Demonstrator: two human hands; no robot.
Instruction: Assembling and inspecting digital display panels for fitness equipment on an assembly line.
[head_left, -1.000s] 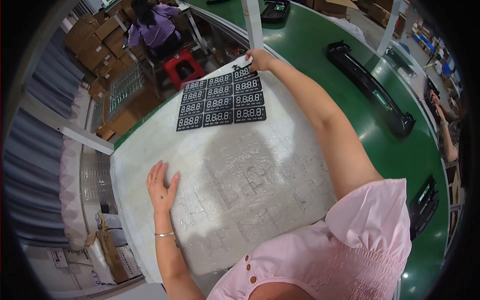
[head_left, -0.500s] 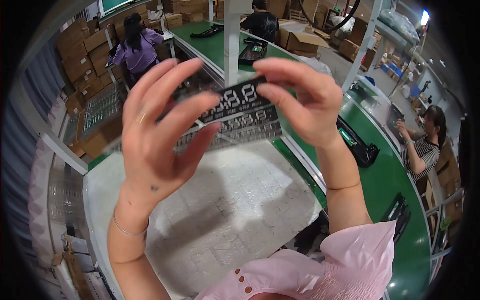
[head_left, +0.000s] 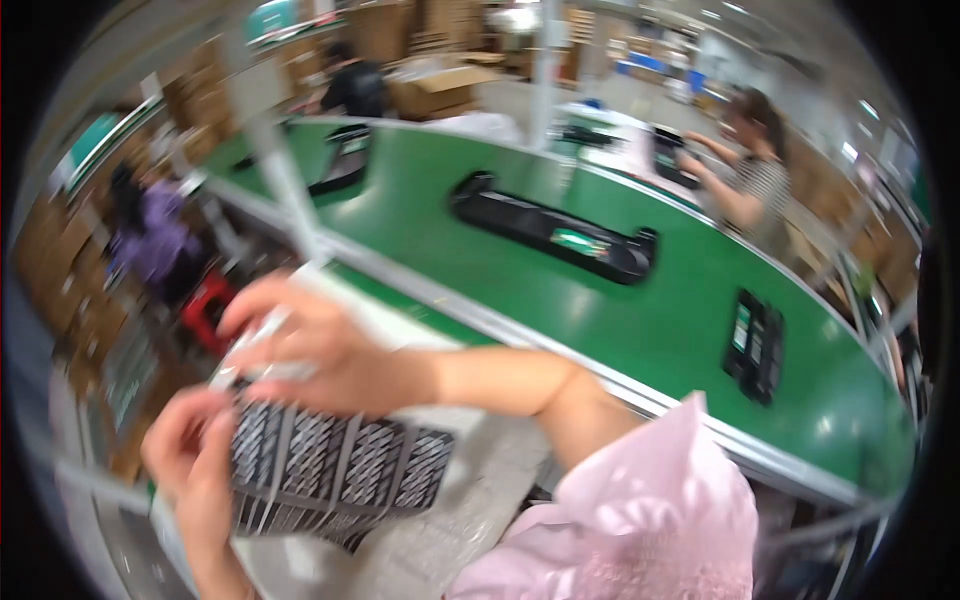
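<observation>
"In the head view, which way is the black patterned sheet (head_left: 340,465) pointing?"

"Its long axis is running left to right, dipping slightly rightward, over the white bench (head_left: 492,465)."

"And the grip?"

"The left hand (head_left: 195,445) is half-curling at the sheet's left edge; the right hand (head_left: 330,350) is bending its fingers over the upper left corner. Blur is hiding their hold; I cannot tell."

A thin sheet (head_left: 312,455) of black labels is tilted, its left edge at the left grip (head_left: 200,470), the rest spreading below and rightward of the right grip (head_left: 335,355). Pale strips part the labels into columns; their light markings are blurred into slanting streaks. Its lower edge shows another dark, blurred band.
</observation>
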